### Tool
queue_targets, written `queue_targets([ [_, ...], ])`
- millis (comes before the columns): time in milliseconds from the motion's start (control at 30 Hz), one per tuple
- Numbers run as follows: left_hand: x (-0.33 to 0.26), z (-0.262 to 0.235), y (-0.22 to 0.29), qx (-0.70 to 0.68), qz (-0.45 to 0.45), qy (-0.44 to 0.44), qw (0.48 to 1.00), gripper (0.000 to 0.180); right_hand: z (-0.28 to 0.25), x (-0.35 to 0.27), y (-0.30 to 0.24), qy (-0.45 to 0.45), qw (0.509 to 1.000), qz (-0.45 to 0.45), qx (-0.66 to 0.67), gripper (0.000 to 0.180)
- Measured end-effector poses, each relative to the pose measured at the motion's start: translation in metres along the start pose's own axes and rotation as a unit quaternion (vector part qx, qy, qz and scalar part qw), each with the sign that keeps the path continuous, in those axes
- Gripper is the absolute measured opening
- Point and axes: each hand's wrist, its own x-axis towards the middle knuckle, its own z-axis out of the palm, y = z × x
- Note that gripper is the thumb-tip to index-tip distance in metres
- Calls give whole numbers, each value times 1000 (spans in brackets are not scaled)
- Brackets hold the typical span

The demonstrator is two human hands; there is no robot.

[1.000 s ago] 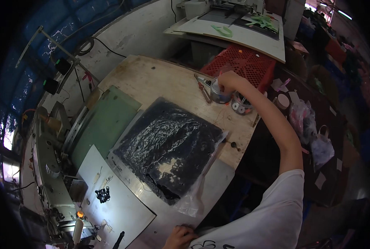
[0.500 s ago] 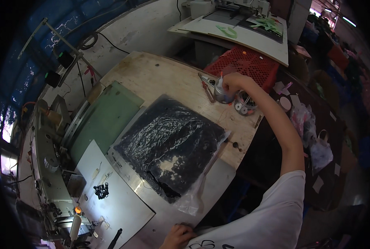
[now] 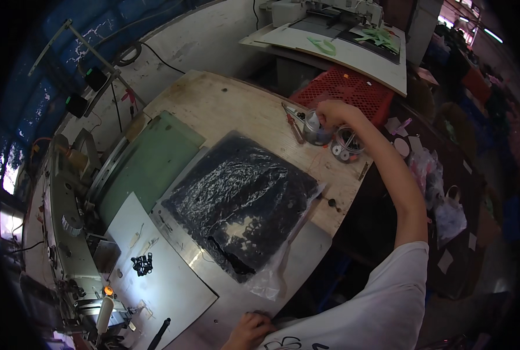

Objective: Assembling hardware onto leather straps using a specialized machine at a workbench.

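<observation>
My right hand (image 3: 332, 113) reaches to the far right of the table, fingers bent and closed over the mouth of a clear round container (image 3: 317, 135). A whitish item (image 3: 312, 120) shows beside the fingertips; what they hold is hidden. A second clear tub (image 3: 348, 144) with metal bobbins stands next to it, under my wrist. Near the table's front edge rests my left hand (image 3: 251, 330), loosely curled with nothing visible in it. Between the hands lies a clear plastic bag (image 3: 274, 284) with a dark, folded-looking item (image 3: 242, 198) inside.
A red-handled tool (image 3: 296, 129) lies left of the containers. Behind them is a red plastic crate (image 3: 347, 90). On the left stand a sewing machine (image 3: 70, 227), a green board (image 3: 149, 163) and a white board (image 3: 178, 291) bearing small black parts (image 3: 142, 265).
My right hand has shifted slightly at the container, and the orange-tipped white item beside its fingers no longer shows its tip. The left hand stays where it was. The view has moved slightly.
</observation>
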Motion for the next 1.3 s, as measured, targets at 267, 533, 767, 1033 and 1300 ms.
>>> queue_targets([
  [267, -2, 2, -2, 7, -11, -4, 1000, 16, 13, -3, 30, 94, 957, -115, 248, 27],
  [533, -2, 2, -1, 5, -10, 2, 1000, 17, 12, -16, 28, 91, 948, -76, 296, 27],
  [767, 1, 9, -8, -2, -5, -1, 1000, 17, 25, -26, 32, 141, 951, -79, 263, 23],
  [1033, -2, 7, -7, 10, 6, 6, 1000, 16, 31, -20, 31, 198, 921, -126, 311, 22],
  [1300, -10, 6, -14, 70, -14, -48, 996, 27, 24, -37, 17, 186, 891, -47, 411, 16],
])
